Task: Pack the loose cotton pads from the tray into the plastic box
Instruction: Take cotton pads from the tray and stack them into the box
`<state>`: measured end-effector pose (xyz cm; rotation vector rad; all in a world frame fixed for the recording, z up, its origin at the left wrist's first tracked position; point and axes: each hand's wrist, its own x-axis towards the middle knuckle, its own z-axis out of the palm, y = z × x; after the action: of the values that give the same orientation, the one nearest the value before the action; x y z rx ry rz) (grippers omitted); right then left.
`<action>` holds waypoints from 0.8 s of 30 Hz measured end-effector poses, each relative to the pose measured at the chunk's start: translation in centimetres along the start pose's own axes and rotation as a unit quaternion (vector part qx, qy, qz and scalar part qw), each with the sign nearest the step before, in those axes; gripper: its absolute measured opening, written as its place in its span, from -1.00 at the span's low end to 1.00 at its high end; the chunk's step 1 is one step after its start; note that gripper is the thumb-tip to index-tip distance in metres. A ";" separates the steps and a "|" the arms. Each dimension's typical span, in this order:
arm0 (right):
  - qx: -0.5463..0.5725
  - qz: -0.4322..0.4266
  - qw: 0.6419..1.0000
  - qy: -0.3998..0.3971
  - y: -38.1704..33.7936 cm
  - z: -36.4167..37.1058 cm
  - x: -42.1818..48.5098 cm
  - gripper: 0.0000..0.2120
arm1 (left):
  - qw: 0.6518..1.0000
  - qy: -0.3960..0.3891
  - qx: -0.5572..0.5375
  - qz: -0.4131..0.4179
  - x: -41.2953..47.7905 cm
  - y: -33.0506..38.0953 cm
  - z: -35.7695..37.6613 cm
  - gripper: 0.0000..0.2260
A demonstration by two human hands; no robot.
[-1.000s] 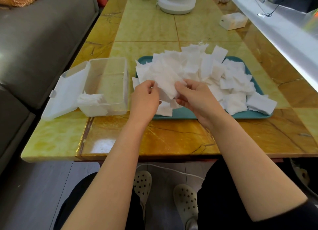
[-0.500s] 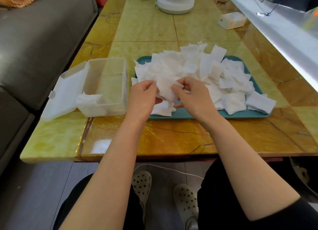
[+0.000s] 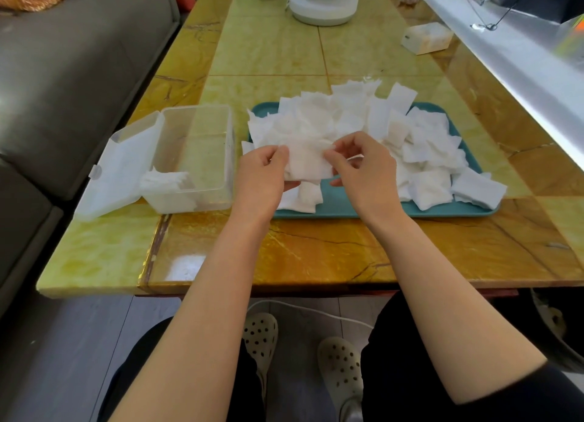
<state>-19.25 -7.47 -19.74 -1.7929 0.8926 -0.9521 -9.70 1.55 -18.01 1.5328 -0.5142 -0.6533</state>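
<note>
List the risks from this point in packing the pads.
The left hand and right hand pinch a floppy pad; it may fold or drag neighbours off the heap. Pads overhang the tray at its right edge and may slide onto the table. The stack in the box looks ragged, so new pads may sit crooked.

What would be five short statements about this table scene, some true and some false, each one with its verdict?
1. The left hand and the right hand pinch a cotton pad between them, over the tray. True.
2. The lid of the plastic box is closed. False: it lies open, at the left side of the box.
3. A few packed pads lie at the near end of the box. True.
4. The tray is red and nearly bare. False: it is teal, with a large pile of pads on it.
5. The box stands to the left of the tray. True.
</note>
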 end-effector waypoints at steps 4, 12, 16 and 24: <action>-0.024 0.017 0.999 0.014 0.4 0.0 0.2 -0.93 | 1.000 0.014 0.018 0.004 0.1 -0.3 -0.1 -0.78; 0.020 0.070 0.996 -0.049 -0.6 0.2 -0.2 -0.81 | 1.000 0.014 0.024 -0.006 0.3 -0.6 0.0 -0.79; 0.047 0.104 0.993 -0.016 -0.6 -0.1 -0.1 -0.89 | 0.999 0.018 0.033 -0.001 0.4 -0.8 0.1 -0.79; 0.409 0.249 0.876 -0.055 -2.3 -0.5 0.2 -0.96 | 0.999 0.040 0.034 0.002 0.5 -0.8 0.1 -0.75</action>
<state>-19.24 -7.03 -17.40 -0.8218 0.6725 -0.7138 -9.41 1.18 -18.87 1.6145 -0.4837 -0.5745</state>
